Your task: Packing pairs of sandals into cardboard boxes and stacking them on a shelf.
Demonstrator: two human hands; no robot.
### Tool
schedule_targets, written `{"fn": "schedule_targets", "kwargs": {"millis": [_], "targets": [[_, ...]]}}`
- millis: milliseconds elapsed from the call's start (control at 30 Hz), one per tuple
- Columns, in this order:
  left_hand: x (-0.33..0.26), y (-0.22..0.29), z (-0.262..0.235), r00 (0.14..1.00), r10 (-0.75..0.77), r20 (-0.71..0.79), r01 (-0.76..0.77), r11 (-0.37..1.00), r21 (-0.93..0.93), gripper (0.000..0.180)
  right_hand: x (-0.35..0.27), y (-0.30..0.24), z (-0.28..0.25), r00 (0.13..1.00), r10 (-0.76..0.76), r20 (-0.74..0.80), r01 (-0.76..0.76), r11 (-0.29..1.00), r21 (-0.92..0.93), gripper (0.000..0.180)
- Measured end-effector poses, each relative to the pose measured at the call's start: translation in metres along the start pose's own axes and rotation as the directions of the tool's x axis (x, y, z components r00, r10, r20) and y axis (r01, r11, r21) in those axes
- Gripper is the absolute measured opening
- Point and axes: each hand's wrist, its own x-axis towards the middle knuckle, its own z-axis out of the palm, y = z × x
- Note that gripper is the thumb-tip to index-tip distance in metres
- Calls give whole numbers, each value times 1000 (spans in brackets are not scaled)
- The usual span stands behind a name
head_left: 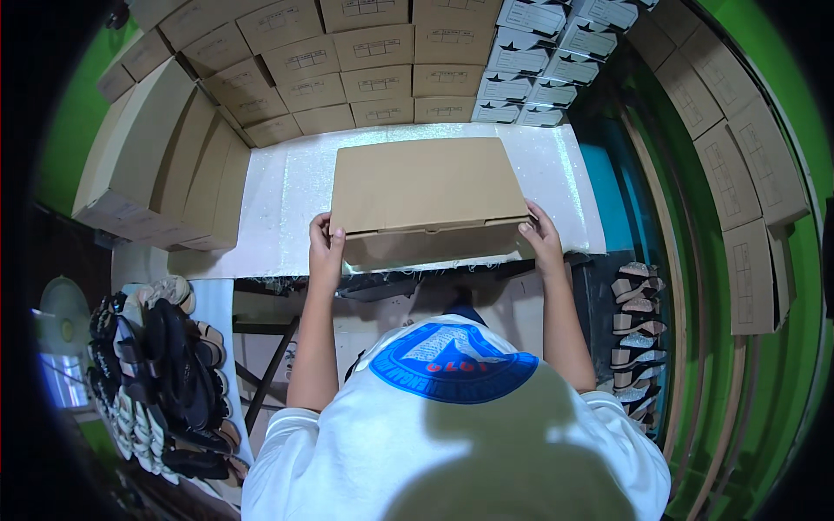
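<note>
A brown cardboard box (426,182) with its lid down lies in front of me on a table with a pale, glittery cover (287,191). My left hand (326,247) grips its near left corner, thumb on the front side and fingers around the edge. At the near right corner, my right hand (542,236) holds it the same way, with the thumb by the lid's edge. The front wall of the box faces me in shadow. What is inside the box is hidden.
Stacked brown boxes (373,52) and white boxes with black stars (517,74) line the table's back. More cartons (165,165) stand at the left. Sandals and shoes (174,365) crowd a left-hand surface; wedge shoes (637,326) sit in a row at right. Boxes (728,174) fill the right-hand shelf.
</note>
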Motion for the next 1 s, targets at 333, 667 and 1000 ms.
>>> {"fn": "schedule_targets", "kwargs": {"millis": [333,667,1000], "targets": [[46,45,12,927,370,-57,-374,925,-68,70,24,-54,25,963,-249,101,217,942,254,69],[120,18,43,969,79,235,-239,555,797,69,109,-36,75,979,165,119,94,154,-984,80],[70,17,20,989,42,139,-143,461,876,63,67,-17,37,977,-201,68,108,195,-975,44]]}}
